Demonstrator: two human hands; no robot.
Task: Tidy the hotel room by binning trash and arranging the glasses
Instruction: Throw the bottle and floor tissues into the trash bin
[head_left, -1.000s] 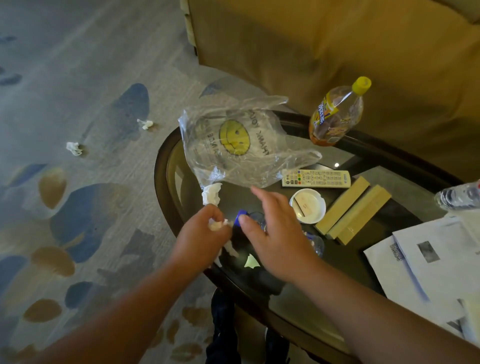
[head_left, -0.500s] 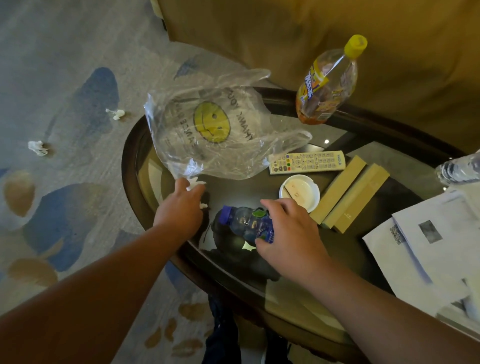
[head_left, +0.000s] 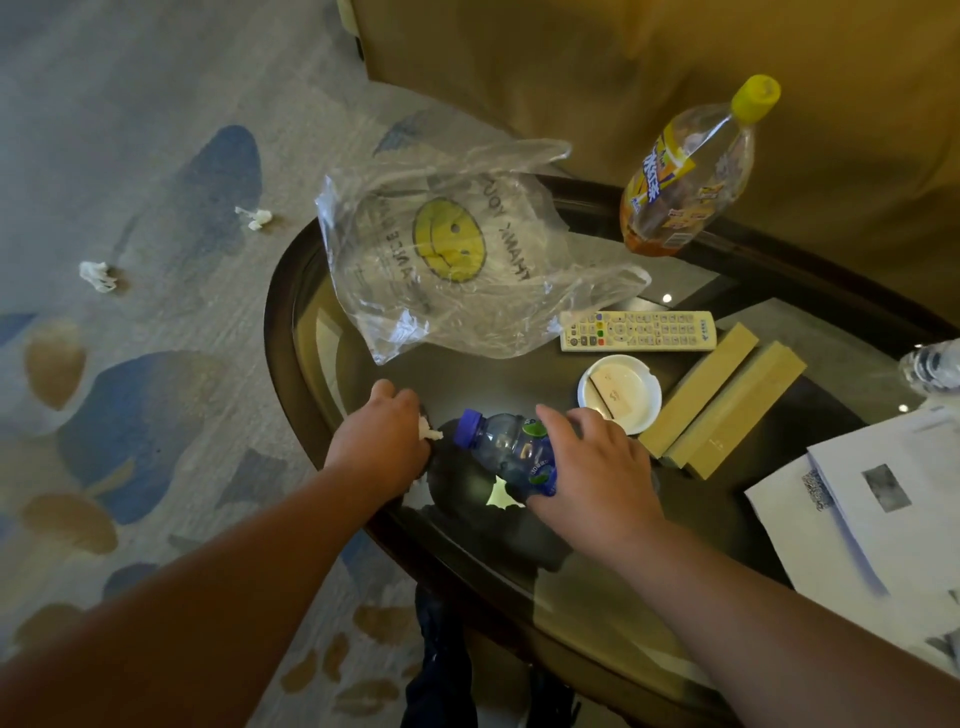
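On the near edge of an oval glass-topped bench in a carpeted room, a person's two bare hands work among scattered litter. The left hand is clenched around a wad of white tissue, a scrap of which pokes out between the fingers toward a small plastic bottle. That bottle, with a blue cap and a blue-and-green label, lies on its side on the glass, cap pointing left; the right hand is grasping it from above, fingers curled over the label.

Beyond the hands, a crumpled clear plastic bag printed with a yellow smiley face rests on the far left part of the bench. Just to its right lies a pale remote control, and nearer the viewer a small round white dish sits beside two tan rectangular boxes laid side by side at an angle. A larger clear bottle with a yellow cap stands at the far rim, a little amber liquid in its base. Printed papers overlap at the right edge, with part of another clear bottle just visible above them.

On the patterned carpet left of the bench, two small balls of white tissue lie well apart from the bench. A mustard-coloured upholstered piece fills the background.
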